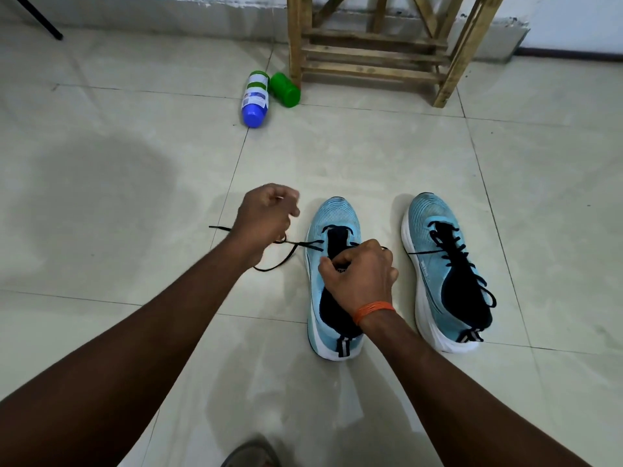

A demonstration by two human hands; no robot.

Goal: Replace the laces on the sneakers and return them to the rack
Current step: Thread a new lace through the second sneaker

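Two light blue sneakers stand side by side on the tiled floor (337, 156), a narrow strip of tile between them. Both run lengthwise away from the person, toes toward the wooden rack (371, 55) and heels nearest the camera.

The partly laced sneaker (337, 214) is the one on the left. The right hand (360, 274) rests over its tongue, fingers curled and gripping there. The left hand (266, 217), just left of the toe, has its fingers closed on the black lace (269, 266), which runs taut from the lower eyelets and trails onto the tile.

The laced sneaker (445, 274) stands untouched on the right. A broad stretch of tile lies to the left of the hands. A blue-capped bottle (255, 99) and a green container (285, 89) lie beside the rack's left leg, well beyond the toes.
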